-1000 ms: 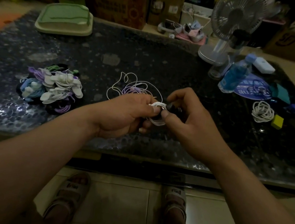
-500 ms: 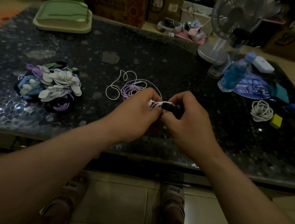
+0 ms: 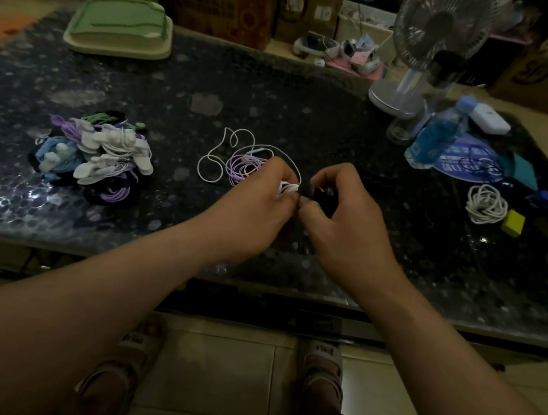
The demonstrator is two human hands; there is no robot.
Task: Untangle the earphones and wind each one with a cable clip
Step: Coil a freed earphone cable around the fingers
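1. Earphone cord [image 3: 288,188], white and wound into a small bunch, is over the big dark desk [image 3: 278,104], right between the two hands. The desk is the biggest thing, and all the rest sits on it.
2. A fan [image 3: 439,31] stands far past the right hand [image 3: 343,222], at the back edge of the desk.
3. A green tray [image 3: 118,28] sits far past the left hand [image 3: 258,212], off to its left side.
4. The left hand has its fingers curled. It pinches the earphone cord at its fingertips.
5. The right hand is curled too. Its thumb and fingers pinch a black clip [image 3: 316,191], and the clip touches the white bunch. The two hands touch each other.
6. A pile of wound earphones [image 3: 96,154], white, purple and blue, lies to the left of the left hand, well apart from it.
7. A loose tangle [image 3: 237,161] of white and purple cord lies just past the left hand. The fingers hide part of it.
8. A blue bottle [image 3: 436,137] is tilted over, past the right hand and off to its right.
9. A white coil [image 3: 485,204] of cord lies to the right of the right hand, well apart from it.
10. A yellow block [image 3: 513,223] sits just beside that coil, on the side away from the hand.
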